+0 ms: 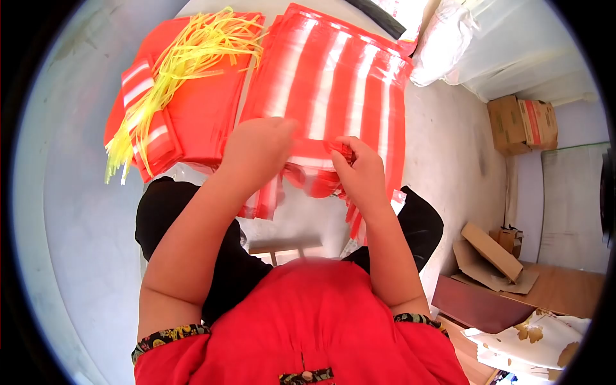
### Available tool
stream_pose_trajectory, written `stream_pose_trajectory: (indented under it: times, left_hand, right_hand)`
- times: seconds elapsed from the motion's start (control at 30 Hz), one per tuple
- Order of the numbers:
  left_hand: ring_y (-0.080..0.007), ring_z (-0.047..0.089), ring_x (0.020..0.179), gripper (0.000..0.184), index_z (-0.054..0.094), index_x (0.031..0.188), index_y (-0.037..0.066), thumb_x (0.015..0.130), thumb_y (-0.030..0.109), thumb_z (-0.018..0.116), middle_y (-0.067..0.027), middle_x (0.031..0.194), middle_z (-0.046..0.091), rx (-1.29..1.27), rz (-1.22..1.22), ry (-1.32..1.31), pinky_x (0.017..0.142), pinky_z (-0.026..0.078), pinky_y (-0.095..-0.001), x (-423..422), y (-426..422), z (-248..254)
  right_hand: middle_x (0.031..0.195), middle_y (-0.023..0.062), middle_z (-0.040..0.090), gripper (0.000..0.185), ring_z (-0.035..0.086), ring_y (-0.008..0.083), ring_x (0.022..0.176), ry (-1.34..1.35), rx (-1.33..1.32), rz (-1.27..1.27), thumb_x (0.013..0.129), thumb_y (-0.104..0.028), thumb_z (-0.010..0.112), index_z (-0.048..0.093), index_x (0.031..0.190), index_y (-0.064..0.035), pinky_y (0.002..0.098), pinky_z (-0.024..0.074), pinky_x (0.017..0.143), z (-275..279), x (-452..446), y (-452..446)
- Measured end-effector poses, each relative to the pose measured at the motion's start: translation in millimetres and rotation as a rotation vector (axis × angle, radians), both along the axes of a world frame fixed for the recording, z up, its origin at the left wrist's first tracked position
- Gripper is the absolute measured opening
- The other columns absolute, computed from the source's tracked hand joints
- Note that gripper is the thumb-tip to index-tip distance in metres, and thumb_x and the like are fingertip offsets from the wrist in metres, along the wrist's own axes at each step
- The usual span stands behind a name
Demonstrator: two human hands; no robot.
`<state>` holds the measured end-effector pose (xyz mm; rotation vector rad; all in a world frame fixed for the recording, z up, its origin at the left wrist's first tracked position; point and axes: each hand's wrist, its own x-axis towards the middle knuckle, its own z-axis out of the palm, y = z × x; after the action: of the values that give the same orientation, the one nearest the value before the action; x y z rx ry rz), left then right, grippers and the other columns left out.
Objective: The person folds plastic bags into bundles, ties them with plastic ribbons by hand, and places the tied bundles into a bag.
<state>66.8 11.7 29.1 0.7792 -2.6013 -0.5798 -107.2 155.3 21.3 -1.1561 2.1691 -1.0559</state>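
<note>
A stack of red-and-clear striped plastic bags (pixel 333 77) lies in front of me, its near edge hanging towards my lap. My right hand (pixel 364 173) pinches a gathered red edge of the top bag between thumb and fingers. Just to the left, my left hand (pixel 260 147) is closed over the same stack, its fingertips slightly blurred. What lies between those fingers, if anything, cannot be made out. Left of the stack is a pile of plain red plastic sheets (pixel 208 106). Thin yellow plastic strips (pixel 192 48) are spread in a loose bunch across that pile.
A folded striped bundle (pixel 138 90) lies under the yellow strips. White plastic bags (pixel 443 42) and a dark bar (pixel 378 18) are at the far right. Cardboard boxes (pixel 523 125) stand along the right side, with a flattened carton (pixel 491 256) on a brown cabinet (pixel 558 289).
</note>
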Motion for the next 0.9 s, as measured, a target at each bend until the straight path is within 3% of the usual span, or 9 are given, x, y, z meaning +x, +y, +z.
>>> stream_pose_trajectory:
  times: [0.07, 0.17, 0.2, 0.3, 0.5, 0.6, 0.8, 0.9]
  left_hand:
    - [-0.0298, 0.069, 0.098, 0.024, 0.071, 0.11, 0.007, 0.088, 0.016, 0.074, -0.0096, 0.109, 0.072, -0.099, -0.228, 0.178, 0.08, 0.056, -0.0425, -8.8, 2.7, -17.0]
    - [-0.0271, 0.066, 0.107, 0.023, 0.073, 0.108, 0.008, 0.085, 0.009, 0.072, -0.0064, 0.12, 0.069, -0.12, -0.413, 0.179, 0.086, 0.056, -0.0397, -21.7, 7.3, -26.4]
    - [-0.0271, 0.066, 0.107, 0.022, 0.073, 0.108, 0.008, 0.085, 0.008, 0.071, -0.0063, 0.119, 0.07, -0.126, -0.423, 0.168, 0.088, 0.056, -0.0394, -24.0, 7.7, -29.0]
    - [-0.0273, 0.065, 0.108, 0.022, 0.073, 0.107, 0.007, 0.085, 0.007, 0.07, -0.0063, 0.118, 0.07, -0.148, -0.448, 0.143, 0.091, 0.055, -0.0388, -28.7, 8.7, -31.3]
    - [-0.0287, 0.065, 0.109, 0.022, 0.074, 0.107, 0.007, 0.085, 0.007, 0.07, -0.0078, 0.12, 0.071, -0.109, -0.464, 0.141, 0.092, 0.055, -0.0402, -29.9, 8.9, -29.8]
    - [-0.0296, 0.065, 0.109, 0.022, 0.074, 0.107, 0.007, 0.086, 0.007, 0.069, -0.0084, 0.121, 0.071, -0.085, -0.462, 0.151, 0.092, 0.055, -0.0411, -28.0, 8.5, -28.6]
    - [-0.031, 0.065, 0.108, 0.023, 0.075, 0.104, 0.005, 0.083, 0.003, 0.069, -0.009, 0.125, 0.071, -0.043, -0.466, 0.163, 0.091, 0.055, -0.0426, -22.5, 7.4, -22.1]
    - [-0.0312, 0.065, 0.107, 0.025, 0.075, 0.104, 0.004, 0.081, 0.0, 0.068, -0.0092, 0.126, 0.071, -0.007, -0.472, 0.183, 0.091, 0.055, -0.0428, -20.2, 5.3, -23.9]
  right_hand:
    - [0.103, 0.0122, 0.073, 0.028, 0.071, 0.0257, 0.088, 0.114, -0.039, 0.021, 0.095, -0.018, 0.067, 0.068, 0.12, -0.0035, 0.0372, 0.0559, 0.082, -7.2, -1.6, 0.6]
    - [0.11, 0.0128, 0.072, 0.028, 0.07, 0.0289, 0.093, 0.236, 0.001, 0.028, 0.095, -0.017, 0.067, 0.067, 0.121, -0.0047, 0.0396, 0.0565, 0.083, -4.8, -3.1, 4.0]
    - [0.114, 0.0132, 0.071, 0.028, 0.07, 0.03, 0.096, 0.268, 0.031, 0.025, 0.095, -0.016, 0.067, 0.067, 0.121, -0.0051, 0.0404, 0.0567, 0.084, -2.6, -4.5, 5.5]
    - [0.131, 0.0135, 0.062, 0.035, 0.064, 0.0325, 0.114, 0.59, -0.244, 0.121, 0.09, -0.007, 0.074, 0.067, 0.123, -0.005, 0.0394, 0.0545, 0.093, -18.7, -17.3, 23.6]
    - [0.141, 0.0105, 0.058, 0.032, 0.056, 0.0352, 0.126, 0.828, -0.236, 0.317, 0.078, 0.002, 0.076, 0.067, 0.107, -0.0097, 0.0435, 0.055, 0.094, -42.4, -15.9, 44.7]
    - [0.142, 0.0105, 0.059, 0.033, 0.056, 0.0352, 0.128, 0.85, -0.374, 0.371, 0.073, 0.003, 0.077, 0.068, 0.101, -0.0109, 0.0415, 0.0557, 0.094, -46.4, -14.2, 41.9]
    - [0.136, 0.0107, 0.063, 0.025, 0.056, 0.0352, 0.128, 0.842, -0.477, 0.495, 0.074, 0.004, 0.076, 0.07, 0.095, -0.0085, 0.0395, 0.0562, 0.091, -34.2, -19.5, 38.4]
    - [0.133, 0.0104, 0.064, 0.023, 0.055, 0.034, 0.129, 0.588, -0.405, 0.375, 0.077, 0.006, 0.073, 0.071, 0.097, -0.0066, 0.0394, 0.0563, 0.09, -24.7, -14.3, 37.0]
